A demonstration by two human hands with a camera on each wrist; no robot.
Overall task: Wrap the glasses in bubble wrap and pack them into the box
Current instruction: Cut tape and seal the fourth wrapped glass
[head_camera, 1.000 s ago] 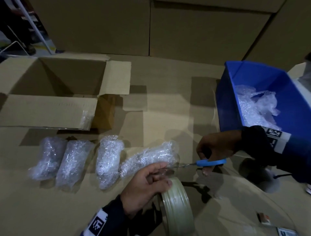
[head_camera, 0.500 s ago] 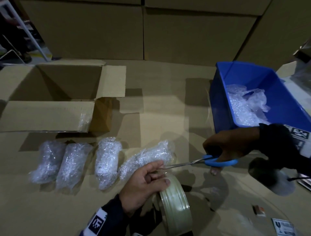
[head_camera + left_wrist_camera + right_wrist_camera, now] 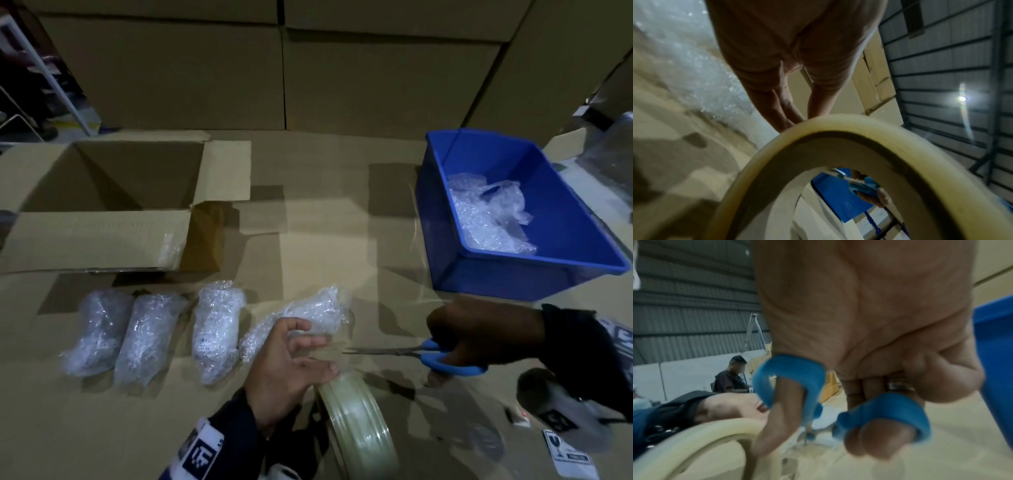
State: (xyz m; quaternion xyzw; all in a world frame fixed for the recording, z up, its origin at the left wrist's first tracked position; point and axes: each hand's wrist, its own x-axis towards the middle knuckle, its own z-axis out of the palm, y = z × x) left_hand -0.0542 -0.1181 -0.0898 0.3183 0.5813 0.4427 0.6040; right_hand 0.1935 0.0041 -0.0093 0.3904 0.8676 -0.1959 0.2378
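A cardboard-covered desk is carrying everything, with a wall of stacked cartons standing at twelve o'clock. The open box is sitting at ten o'clock, flaps spread, its inside in shadow. A blue bin is resting at two o'clock, holding loose bubble wrap.

Four wrapped glasses are lying in a row on the desk at eight to nine o'clock, just in front of the box and none inside it; the rightmost bundle is slanting toward the centre, partly behind the left fingers.

A tape roll is standing on edge at six o'clock. The left hand is resting against its top with the fingers stretched out nearly straight, curled round nothing. The right hand at four o'clock is gripping blue-handled scissors, thumb and fingers hooked through the loops, the blades lying together and pointing at the left fingertips, with a small gap between.

Small printed labels are lying at five o'clock.
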